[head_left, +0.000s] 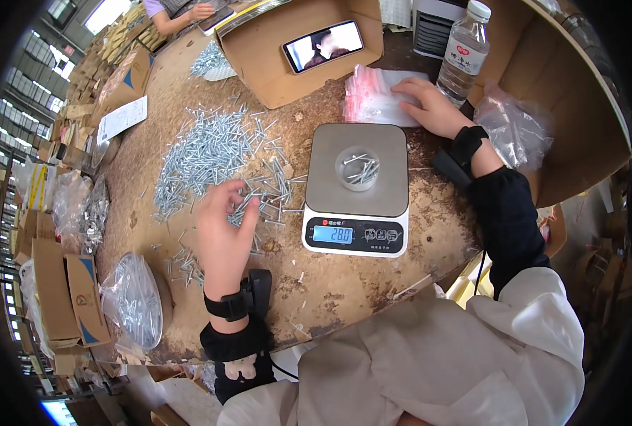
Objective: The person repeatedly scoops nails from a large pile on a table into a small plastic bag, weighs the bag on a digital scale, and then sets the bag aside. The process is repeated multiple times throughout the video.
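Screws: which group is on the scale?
The few screws in the round cup on the digital scale; the large pile and far heap lie off it.

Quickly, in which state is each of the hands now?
Left hand: half curled at the loose screws; whether it holds any cannot be told.
Right hand: open, on the plastic bags.

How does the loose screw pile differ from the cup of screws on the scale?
The pile has a great many screws; the cup holds only a few. The pile spreads loosely over the tabletop, while the cup keeps its screws gathered on the scale. The left hand is at the pile's near side; neither hand touches the cup. Both contain slim, silvery screws.
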Action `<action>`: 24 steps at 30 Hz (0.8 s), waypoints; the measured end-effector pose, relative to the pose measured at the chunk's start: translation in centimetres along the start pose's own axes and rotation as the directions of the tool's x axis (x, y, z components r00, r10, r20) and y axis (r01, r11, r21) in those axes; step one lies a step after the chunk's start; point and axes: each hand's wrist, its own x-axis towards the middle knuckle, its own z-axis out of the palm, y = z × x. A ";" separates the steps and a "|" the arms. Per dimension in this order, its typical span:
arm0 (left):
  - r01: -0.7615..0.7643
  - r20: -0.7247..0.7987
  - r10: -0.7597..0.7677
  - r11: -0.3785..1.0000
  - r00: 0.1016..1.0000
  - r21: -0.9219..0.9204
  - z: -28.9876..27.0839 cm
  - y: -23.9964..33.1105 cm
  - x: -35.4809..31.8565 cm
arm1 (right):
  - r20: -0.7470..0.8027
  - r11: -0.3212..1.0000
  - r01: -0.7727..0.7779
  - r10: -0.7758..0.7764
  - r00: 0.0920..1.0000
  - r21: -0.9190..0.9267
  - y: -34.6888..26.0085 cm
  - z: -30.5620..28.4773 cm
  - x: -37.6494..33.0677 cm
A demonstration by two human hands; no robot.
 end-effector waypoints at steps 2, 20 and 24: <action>0.147 0.108 -0.144 0.989 0.984 -0.016 -0.3 0.0 -0.1 | 0.022 1.000 -0.030 0.030 0.999 -0.010 -1.0 -0.7 -0.1; -0.058 0.211 -0.004 0.956 0.977 0.288 0.8 -3.2 -0.6 | -0.187 0.973 -0.218 0.228 0.955 0.072 -2.2 -1.0 0.0; 0.025 0.075 -0.036 0.988 0.996 0.149 0.6 -2.8 -0.2 | -0.219 0.977 -0.197 0.210 0.953 0.082 -2.5 -1.1 -0.2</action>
